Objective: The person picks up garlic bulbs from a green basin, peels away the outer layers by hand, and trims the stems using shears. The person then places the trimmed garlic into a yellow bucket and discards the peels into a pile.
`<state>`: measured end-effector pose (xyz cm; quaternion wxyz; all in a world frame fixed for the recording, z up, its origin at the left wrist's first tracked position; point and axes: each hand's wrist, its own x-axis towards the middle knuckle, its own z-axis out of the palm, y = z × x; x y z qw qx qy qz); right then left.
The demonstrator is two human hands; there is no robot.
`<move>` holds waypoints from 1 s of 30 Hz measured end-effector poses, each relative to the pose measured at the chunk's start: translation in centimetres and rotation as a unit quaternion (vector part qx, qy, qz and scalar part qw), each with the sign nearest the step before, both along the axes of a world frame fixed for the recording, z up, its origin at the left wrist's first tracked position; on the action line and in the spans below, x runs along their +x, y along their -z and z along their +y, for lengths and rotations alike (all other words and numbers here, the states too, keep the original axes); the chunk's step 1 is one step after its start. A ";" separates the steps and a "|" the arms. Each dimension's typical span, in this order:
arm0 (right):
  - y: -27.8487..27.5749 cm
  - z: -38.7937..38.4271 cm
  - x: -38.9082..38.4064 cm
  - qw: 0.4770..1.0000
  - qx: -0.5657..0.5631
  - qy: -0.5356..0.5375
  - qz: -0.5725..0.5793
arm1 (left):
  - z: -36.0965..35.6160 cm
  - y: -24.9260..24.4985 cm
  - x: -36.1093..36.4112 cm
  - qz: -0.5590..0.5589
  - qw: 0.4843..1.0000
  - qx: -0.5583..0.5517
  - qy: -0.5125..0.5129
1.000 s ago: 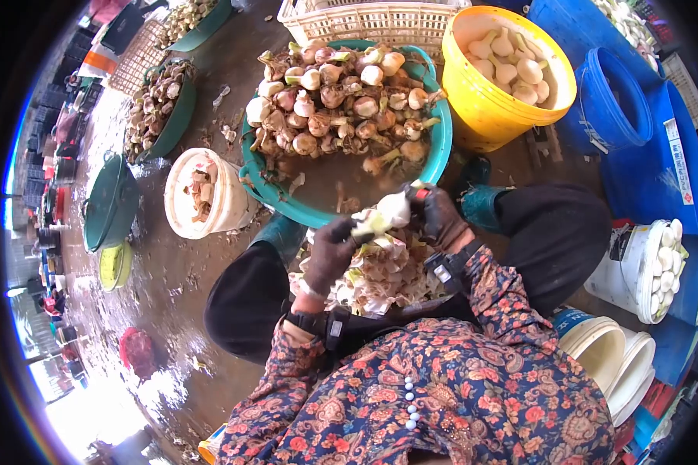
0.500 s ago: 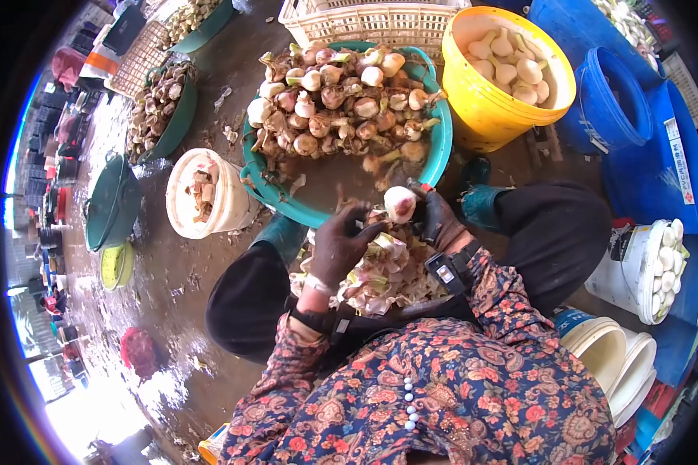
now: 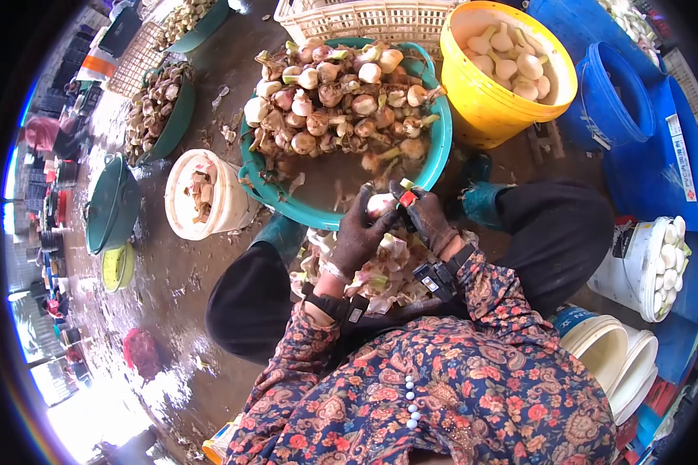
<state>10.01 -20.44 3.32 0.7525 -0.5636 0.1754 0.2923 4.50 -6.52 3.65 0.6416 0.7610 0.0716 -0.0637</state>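
My left hand (image 3: 355,236), in a dark glove, is closed round a garlic bulb (image 3: 380,205) with white and purplish skin. Pressed against the bulb's right side is my gloved right hand (image 3: 429,217), its fingers closed. A small red object (image 3: 407,199) shows at those fingers; its kind is not clear. A pale green tip (image 3: 406,184) sticks up just above it. Both hands are at the near rim of a teal tub (image 3: 444,147) heaped with unpeeled garlic (image 3: 318,116). Loose peelings (image 3: 388,267) lie in the lap below.
A white bucket (image 3: 176,209) with scraps stands left of the tub. The yellow bucket (image 3: 473,116) at the right holds peeled garlic (image 3: 504,66). Behind the tub is a cream crate (image 3: 364,19). Blue containers (image 3: 613,101) and a white bucket of peeled bulbs (image 3: 628,271) line the right side.
My left hand has moved up and right and closed round the bulb, which sits lower left and is more covered. My right hand has turned inward over it, bringing the red object into clearer view.
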 end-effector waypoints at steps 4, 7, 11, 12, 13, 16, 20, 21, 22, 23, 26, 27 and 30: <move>-0.3 0.4 -0.4 0.993 -0.055 -0.033 -0.098 | 0.2 0.4 -0.3 -0.011 0.999 -0.033 -0.012; -1.4 0.3 -0.4 0.996 -0.038 -0.050 -0.066 | 0.5 -0.6 -0.4 0.025 0.998 -0.063 -0.015; -0.5 -0.4 -0.5 0.986 -0.040 -0.133 -0.090 | 1.6 -0.8 -0.7 0.107 0.968 -0.220 -0.053; -0.2 -0.4 -0.6 0.991 0.055 -0.101 -0.064 | 3.2 1.3 -0.4 0.173 0.910 -0.377 -0.018; 1.3 -0.3 -0.6 0.986 0.082 -0.097 -0.105 | 2.7 3.1 -0.6 -0.103 0.989 -0.093 -0.046; 0.9 -0.4 -0.3 0.986 0.062 -0.134 -0.080 | 2.9 4.9 -1.7 -0.150 0.988 -0.024 -0.014; 2.9 -0.2 -0.4 0.939 -0.083 -0.191 -0.274 | 0.8 2.2 -3.1 -0.278 0.956 0.083 0.048; 3.1 0.2 -0.5 0.962 0.002 -0.116 -0.247 | 0.7 2.3 -3.2 -0.279 0.956 0.081 0.048; 3.2 0.4 -0.5 0.972 0.087 -0.040 -0.216 | 0.6 2.5 -3.4 -0.231 0.972 0.029 0.032; 3.2 -0.3 -0.2 0.976 0.188 -0.043 -0.102 | 0.7 2.6 -3.5 -0.183 0.983 -0.022 0.015; -2.2 -0.3 -0.5 0.970 0.243 -0.025 -0.009 | 1.8 2.3 -2.6 -0.093 0.990 -0.098 0.037; -1.5 -0.1 -0.6 0.970 0.242 -0.025 -0.009 | 1.8 2.0 -2.4 -0.093 0.990 -0.098 0.037; 0.4 0.3 -0.9 0.975 0.107 -0.109 -0.164 | 1.7 -0.1 -2.0 -0.080 0.987 -0.136 0.045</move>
